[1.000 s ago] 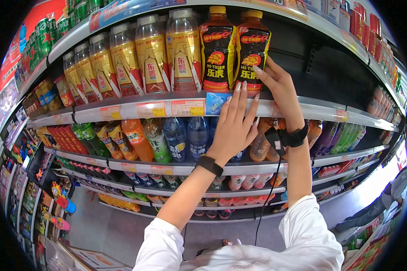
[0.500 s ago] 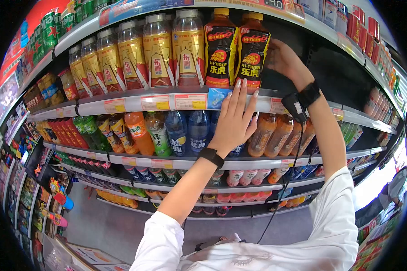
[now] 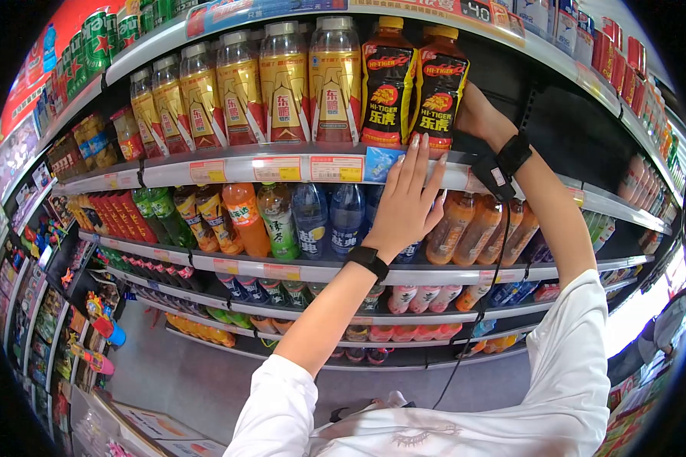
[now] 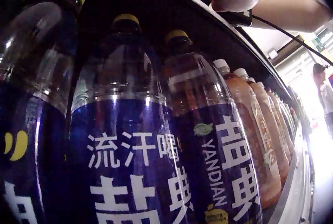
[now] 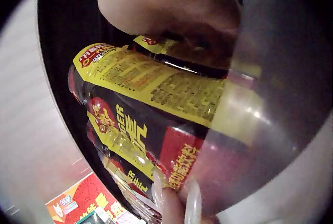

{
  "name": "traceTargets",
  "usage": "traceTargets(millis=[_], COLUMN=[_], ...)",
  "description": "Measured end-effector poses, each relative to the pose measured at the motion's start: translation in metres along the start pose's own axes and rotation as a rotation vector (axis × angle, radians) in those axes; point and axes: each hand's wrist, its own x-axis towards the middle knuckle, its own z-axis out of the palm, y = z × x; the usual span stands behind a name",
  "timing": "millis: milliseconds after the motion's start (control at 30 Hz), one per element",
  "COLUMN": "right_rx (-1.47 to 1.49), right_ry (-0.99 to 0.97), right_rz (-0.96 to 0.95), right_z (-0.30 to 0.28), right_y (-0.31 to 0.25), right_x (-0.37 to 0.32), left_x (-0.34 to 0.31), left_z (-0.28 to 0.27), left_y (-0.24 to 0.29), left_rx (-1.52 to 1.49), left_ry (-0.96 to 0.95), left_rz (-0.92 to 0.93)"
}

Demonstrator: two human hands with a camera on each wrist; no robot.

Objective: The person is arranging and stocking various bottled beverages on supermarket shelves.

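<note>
Two black-and-yellow HI-TIGER bottles, the left one (image 3: 389,95) and the right one (image 3: 440,91), stand side by side on the upper shelf. My left hand (image 3: 408,202) has its fingers extended upward, tips at the shelf's front edge and the base of the right bottle. Beside that bottle's right side, my right hand (image 3: 480,118) reaches in, its fingers hidden behind the bottle. In the right wrist view my right hand (image 5: 171,5) is above the dark bottle (image 5: 140,94), with my left fingertips (image 5: 192,200) low against it.
Gold-labelled bottles (image 3: 334,91) line the shelf to the left. Below are blue bottles (image 3: 348,221) and brownish bottles (image 3: 452,228). Price tags run along the shelf rail (image 3: 236,170). A black cable hangs from the right wrist; a person stands at the far right.
First my right hand left the bottle's front right edge and moved up beside it; now it reaches farther behind it. My left hand stays at the base. The view has shifted slightly.
</note>
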Motion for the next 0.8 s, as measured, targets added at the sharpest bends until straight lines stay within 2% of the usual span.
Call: traceTargets(millis=[167,267,400,500,600,700,733,767,800], right_rx=[-0.09,-0.025,-0.057,-0.06,-0.12,-0.403,-0.394,-0.534,-0.702], right_ry=[0.014,-0.108,0.08,0.154,0.427,0.536,0.554,0.488,0.515], right_rz=[-0.023,-0.016,-0.092,-0.23,-0.672,-1.1,-1.158,-1.265,-1.105], right_z=[0.009,-0.006,0.011,-0.011,0.01,0.036,0.052,0.064,0.075], right_y=[-0.001,0.002,-0.005,0.006,0.031,0.055,0.07,0.088,0.097], right_x=[-0.012,0.001,-0.033,-0.04,-0.075,-0.12,-0.136,-0.154,-0.174], left_x=[0.0,-0.001,-0.001,-0.001,-0.007,-0.008,-0.008,-0.008,-0.007], left_z=[0.0,-0.001,-0.004,-0.019,-0.057,-0.142,-0.173,-0.201,-0.225], left_y=[0.0,-0.001,-0.002,0.002,0.006,0.024,0.028,0.035,0.043], left_rx=[0.0,-0.005,-0.021,-0.074,-0.257,-0.195,-0.299,-0.402,-0.501], left_ry=[-0.017,-0.032,-0.045,-0.089,-0.122,-0.212,-0.268,-0.319,-0.297], left_rz=[0.0,0.004,0.007,-0.015,-0.058,-0.069,-0.053,-0.044,-0.017])
